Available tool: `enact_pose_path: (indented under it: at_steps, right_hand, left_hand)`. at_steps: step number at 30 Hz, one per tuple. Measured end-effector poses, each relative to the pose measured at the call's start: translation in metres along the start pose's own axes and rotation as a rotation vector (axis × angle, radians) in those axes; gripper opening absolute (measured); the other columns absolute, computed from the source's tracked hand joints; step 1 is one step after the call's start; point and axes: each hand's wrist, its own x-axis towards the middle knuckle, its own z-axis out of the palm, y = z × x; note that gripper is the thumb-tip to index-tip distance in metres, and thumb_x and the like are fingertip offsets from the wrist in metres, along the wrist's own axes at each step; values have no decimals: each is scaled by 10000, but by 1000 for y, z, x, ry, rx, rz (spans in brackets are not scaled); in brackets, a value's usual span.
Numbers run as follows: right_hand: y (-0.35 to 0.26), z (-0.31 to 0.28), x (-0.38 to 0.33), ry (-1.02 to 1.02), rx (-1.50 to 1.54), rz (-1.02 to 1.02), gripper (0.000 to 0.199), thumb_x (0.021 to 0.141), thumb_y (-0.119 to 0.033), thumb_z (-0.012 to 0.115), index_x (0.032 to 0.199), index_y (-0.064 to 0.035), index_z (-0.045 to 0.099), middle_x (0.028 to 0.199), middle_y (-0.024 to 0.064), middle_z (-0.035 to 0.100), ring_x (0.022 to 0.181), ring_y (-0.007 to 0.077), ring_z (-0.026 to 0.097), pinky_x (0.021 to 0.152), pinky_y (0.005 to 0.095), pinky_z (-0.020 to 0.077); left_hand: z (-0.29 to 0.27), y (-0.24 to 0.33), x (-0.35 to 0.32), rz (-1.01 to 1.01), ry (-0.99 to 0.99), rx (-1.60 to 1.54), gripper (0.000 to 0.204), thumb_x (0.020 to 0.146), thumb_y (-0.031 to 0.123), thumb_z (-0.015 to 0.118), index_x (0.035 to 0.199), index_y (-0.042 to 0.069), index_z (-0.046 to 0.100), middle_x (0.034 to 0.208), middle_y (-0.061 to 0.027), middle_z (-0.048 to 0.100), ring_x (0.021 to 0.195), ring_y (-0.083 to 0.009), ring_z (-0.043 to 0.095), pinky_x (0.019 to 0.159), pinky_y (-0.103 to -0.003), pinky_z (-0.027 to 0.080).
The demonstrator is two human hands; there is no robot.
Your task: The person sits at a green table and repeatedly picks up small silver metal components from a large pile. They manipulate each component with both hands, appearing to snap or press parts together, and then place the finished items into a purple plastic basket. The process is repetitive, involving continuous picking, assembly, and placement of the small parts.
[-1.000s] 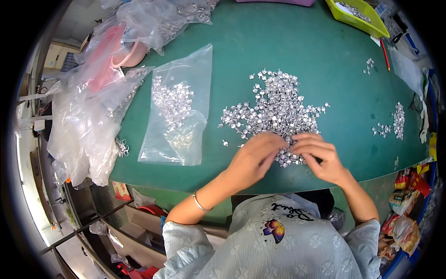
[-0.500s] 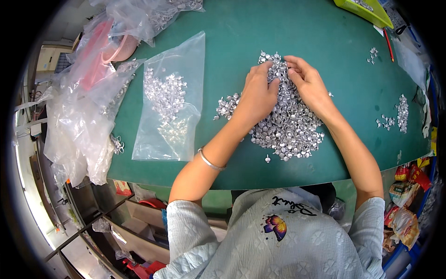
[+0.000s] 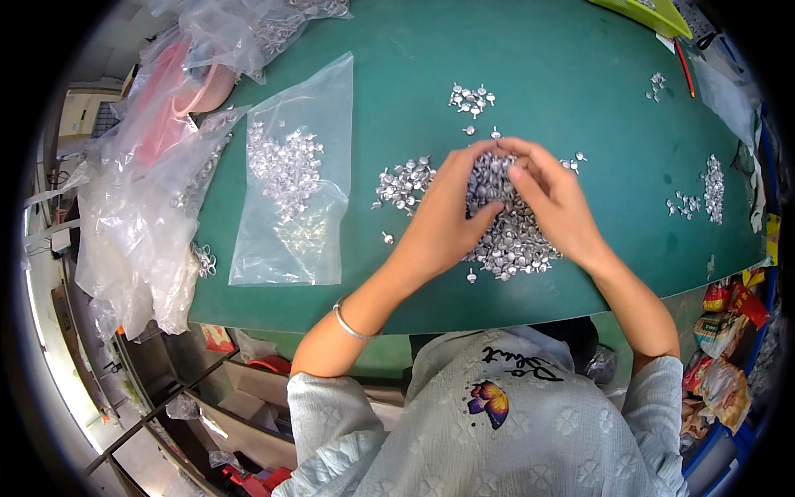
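Both hands cup a heap of small silver metal studs point(image 3: 515, 240) with round heads and short stems, on the green table. My left hand point(image 3: 447, 203) curves along the heap's left side, thumb on the pieces. From the right, my right hand point(image 3: 563, 199) bends around it, its thumb apart from its fingers. The fingertips of both hands meet at the heap's far side, and studs fill the space between the palms. What lies under the fingers is hidden. A smaller cluster of studs point(image 3: 404, 184) lies just left of my left hand, and another group point(image 3: 472, 99) lies beyond the fingertips.
Left of the hands lies a clear plastic bag point(image 3: 319, 232) with studs inside. More plastic bags point(image 3: 141, 248) and a pink basket point(image 3: 217, 87) crowd the table's left side. At the far right are small stud groups point(image 3: 713, 190), a red pencil point(image 3: 685, 70) and a yellow-green tray point(image 3: 638, 18).
My hands have drawn nearer to me and closed in around the heap, meeting at its far side. Several studs now lie scattered beyond and beside them.
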Motion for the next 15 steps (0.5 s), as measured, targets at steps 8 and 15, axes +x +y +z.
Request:
enact_pose_path:
  at_steps: [8, 15]
  right_hand:
    - [-9, -6, -60, -88, -250, -180, 436, 761, 6, 601, 1180, 15, 481, 1171, 173, 493, 1084, 331, 493, 930, 369, 379]
    - [-1, -13, -76, -171, -607, -385, 365, 670, 24, 627, 1031, 16, 572, 1066, 144, 536, 1027, 334, 514, 868, 453, 413]
  left_hand:
    - [22, 2, -47, 205, 0, 227, 527, 709, -92, 590, 1209, -17, 441, 1193, -181, 453, 1104, -348, 446, 957, -395, 357]
    - [23, -7, -73, 339, -83, 353, 370, 689, -60, 516, 1058, -56, 540, 1080, -174, 513, 997, -346, 507, 935, -450, 395]
